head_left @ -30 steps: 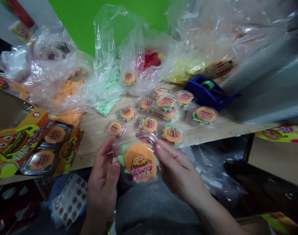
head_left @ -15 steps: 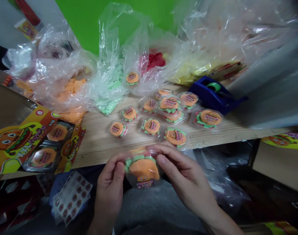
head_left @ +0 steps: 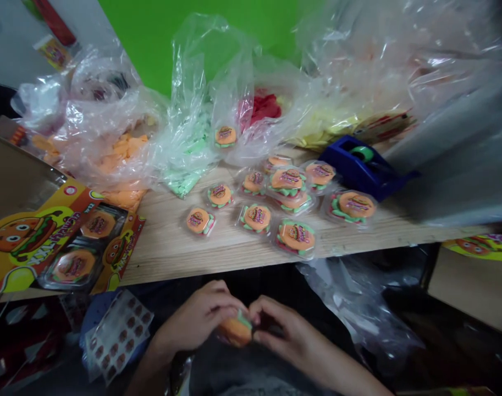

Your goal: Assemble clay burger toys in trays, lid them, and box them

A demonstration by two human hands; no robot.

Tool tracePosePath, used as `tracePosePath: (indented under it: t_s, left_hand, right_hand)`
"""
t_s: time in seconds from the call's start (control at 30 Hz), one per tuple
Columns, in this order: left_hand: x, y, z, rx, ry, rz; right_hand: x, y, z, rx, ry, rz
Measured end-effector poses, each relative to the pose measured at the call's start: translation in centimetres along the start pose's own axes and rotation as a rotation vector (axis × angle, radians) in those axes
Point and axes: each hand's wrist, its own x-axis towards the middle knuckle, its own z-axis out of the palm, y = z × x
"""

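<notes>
Below the table's front edge, above my lap, I hold a candy burger in a clear plastic pack (head_left: 236, 331). It looks tilted and turned, with its orange bun and a bit of green layer showing. My left hand (head_left: 195, 316) is closed around its left side, fingers over the top. At its right edge my right hand (head_left: 290, 333) is closed in a pinch, thumb below and forefinger above. Exactly what the right fingertips grip is too small to make out. On the table beyond lie several similar packed candy burgers (head_left: 255, 218), some stacked.
Clear bags of orange (head_left: 125, 151), green (head_left: 193, 143), red (head_left: 265, 107) and yellow pieces (head_left: 325, 132) line the back of the wooden table (head_left: 164, 250). A blue tape dispenser (head_left: 368, 168) stands right. A printed display box (head_left: 36, 242) is left, above sticker sheets (head_left: 119, 335).
Both hands have moved down towards my lap with the packed candy burger, clear of the table edge. The pack has turned, and my left hand now wraps over it.
</notes>
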Motion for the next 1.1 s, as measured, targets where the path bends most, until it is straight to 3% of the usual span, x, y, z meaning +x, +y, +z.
tracePosePath:
  t_s: [0.03,0.1,0.23,0.37,0.47,0.53,0.6,0.7,0.83,0.93,1.1]
  left_hand:
    - [0.2,0.0,0.4,0.044,-0.047,0.008]
    - [0.5,-0.3,1.4,0.053,-0.029,-0.007]
    - [0.1,-2.6,3.2,-0.101,0.237,-0.110]
    - [-0.9,-4.4,3.9,-0.342,0.350,-0.179]
    - [-1.0,-3.7,3.7,-0.363,0.427,-0.151]
    - [-0.7,-2.5,3.4,-0.275,0.394,-0.096]
    - [-0.2,-1.4,3.1,-0.158,0.281,-0.033]
    - [0.7,-1.2,3.4,-0.088,0.197,-0.014]
    - [0.9,-3.2,4.9,-0.205,0.366,-0.119]
    - [0.4,-4.5,6.0,-0.379,0.382,-0.159]
    - [0.1,-4.0,6.0,-0.488,0.460,-0.148]
  right_hand:
    - [-0.1,0.6,0.1,0.002,-0.027,0.032]
    - [-0.1,1.2,0.2,0.043,-0.057,0.081]
    - [-0.3,1.5,0.2,0.119,-0.040,0.109]
    - [-0.7,2.0,0.1,0.183,0.021,0.093]
    - [-0.5,1.8,0.0,0.204,0.033,0.091]
    - [0.0,1.2,-0.1,0.207,0.053,0.054]
    - [0.5,0.4,-0.2,0.179,0.068,0.016]
    - [1.1,0.0,-0.5,0.154,0.040,0.048]
    - [0.5,1.4,-1.1,0.238,0.086,0.097]
    - [-0.6,2.4,-1.2,0.290,0.184,0.123]
    - [-1.2,2.4,-0.1,0.313,0.310,0.096]
